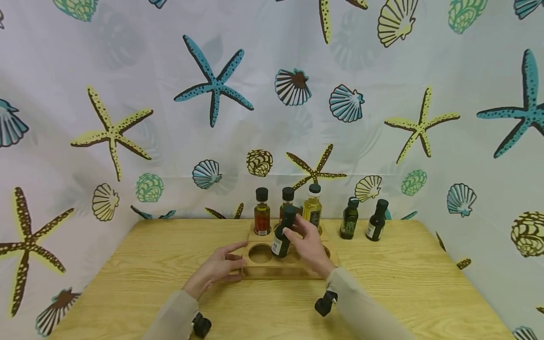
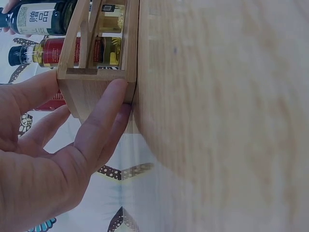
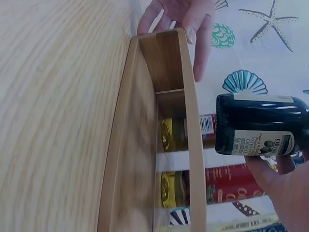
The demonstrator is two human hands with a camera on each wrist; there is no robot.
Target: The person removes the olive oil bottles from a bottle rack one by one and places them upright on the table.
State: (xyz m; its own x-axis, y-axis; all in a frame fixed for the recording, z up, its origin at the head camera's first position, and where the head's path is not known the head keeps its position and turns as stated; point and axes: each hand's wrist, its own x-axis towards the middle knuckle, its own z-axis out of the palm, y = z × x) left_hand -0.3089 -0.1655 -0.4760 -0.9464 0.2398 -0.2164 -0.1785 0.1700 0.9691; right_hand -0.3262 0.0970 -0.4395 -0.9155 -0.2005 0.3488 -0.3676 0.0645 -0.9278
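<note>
A dark glass olive oil bottle (image 1: 279,243) with a black cap and pale label is tilted over the front row of the wooden bottle rack (image 1: 278,272). My right hand (image 1: 309,243) grips it from the right side. In the right wrist view the base of the bottle (image 3: 251,124) is apart from the rack's top board (image 3: 194,116). My left hand (image 1: 218,266) touches the rack's left end with fairly straight, spread fingers (image 2: 104,113). Oil bottles stand in the back row: a red-labelled one (image 1: 262,215) at left, another partly hidden in the middle, a yellow one (image 1: 313,208) at right.
Two dark bottles stand on the wooden table (image 1: 395,283) right of the rack: a green one (image 1: 349,219) and a darker one (image 1: 376,222). A front-row hole (image 1: 260,253) shows beside the held bottle. Behind hangs a curtain (image 1: 263,127) printed with shells and starfish.
</note>
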